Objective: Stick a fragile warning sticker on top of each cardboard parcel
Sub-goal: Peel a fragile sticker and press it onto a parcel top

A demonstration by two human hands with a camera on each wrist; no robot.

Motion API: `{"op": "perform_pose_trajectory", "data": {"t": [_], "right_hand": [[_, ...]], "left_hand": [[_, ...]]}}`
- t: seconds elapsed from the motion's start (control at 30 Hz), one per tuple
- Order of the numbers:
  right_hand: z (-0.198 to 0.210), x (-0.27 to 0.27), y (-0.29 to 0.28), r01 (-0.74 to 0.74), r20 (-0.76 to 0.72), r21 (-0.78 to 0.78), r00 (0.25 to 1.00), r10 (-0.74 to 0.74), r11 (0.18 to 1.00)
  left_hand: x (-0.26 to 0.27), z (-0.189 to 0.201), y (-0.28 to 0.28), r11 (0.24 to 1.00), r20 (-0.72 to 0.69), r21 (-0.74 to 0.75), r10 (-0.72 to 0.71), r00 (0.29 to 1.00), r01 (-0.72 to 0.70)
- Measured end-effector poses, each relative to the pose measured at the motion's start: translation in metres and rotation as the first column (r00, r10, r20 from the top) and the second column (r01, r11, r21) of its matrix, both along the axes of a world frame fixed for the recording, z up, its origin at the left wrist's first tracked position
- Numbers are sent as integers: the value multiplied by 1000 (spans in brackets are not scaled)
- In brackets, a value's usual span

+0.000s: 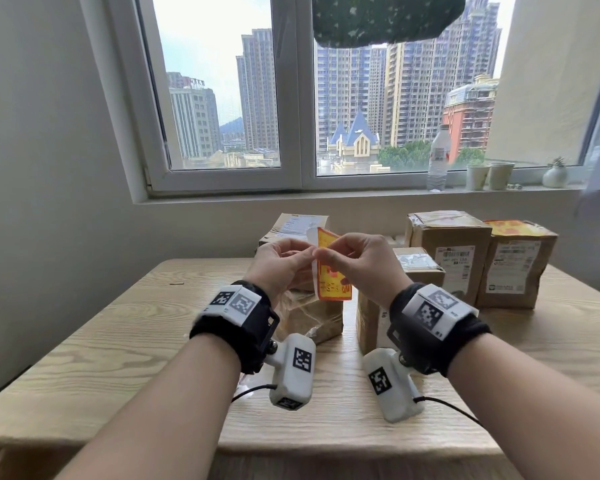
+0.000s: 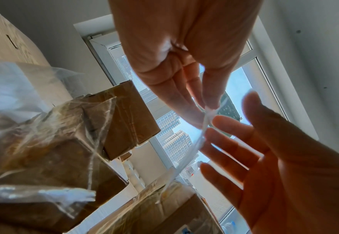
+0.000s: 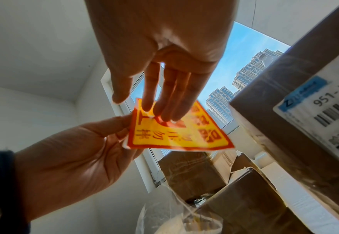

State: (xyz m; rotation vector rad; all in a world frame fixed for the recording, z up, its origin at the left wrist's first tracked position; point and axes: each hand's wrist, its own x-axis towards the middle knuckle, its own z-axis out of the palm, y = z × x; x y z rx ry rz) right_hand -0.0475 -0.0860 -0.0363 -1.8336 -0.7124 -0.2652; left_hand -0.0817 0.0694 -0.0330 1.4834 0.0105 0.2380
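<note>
I hold a yellow and red fragile sticker [image 1: 333, 289] upright above the table, its white backing curled off at the top left. My left hand [image 1: 284, 261] pinches the sheet's left edge between thumb and fingers [image 3: 112, 126]. My right hand [image 1: 361, 261] lays straight fingers [image 3: 164, 102] on the printed face [image 3: 180, 134], thumb apart. In the left wrist view the sheet [image 2: 201, 136] shows edge-on. Below stand a plastic-wrapped parcel [image 1: 312, 320] and a second parcel [image 1: 371, 317]. The far right parcel [image 1: 516, 268] carries a sticker [image 1: 513, 227] on top.
Two more cardboard parcels stand behind, one at the back left [image 1: 291, 226] and one at the back right [image 1: 447, 247]. The wooden table [image 1: 118, 341] has bare surface at left and front. A water bottle [image 1: 439, 157], two cups [image 1: 489, 174] and a small pot [image 1: 555, 174] stand on the windowsill.
</note>
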Motion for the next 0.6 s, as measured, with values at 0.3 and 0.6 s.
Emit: {"op": "perform_pose_trajectory", "data": {"t": [0.3,0.6], "right_hand": [[1,1,2,55,-38,34,998,-54,998],[6,-1,2,99,-13,28,995,-99,995]], "left_hand": [[0,0,-1,995,42,-45,88,995,-86],[-5,6,-5,990,88,-18,140,986,-139]]}}
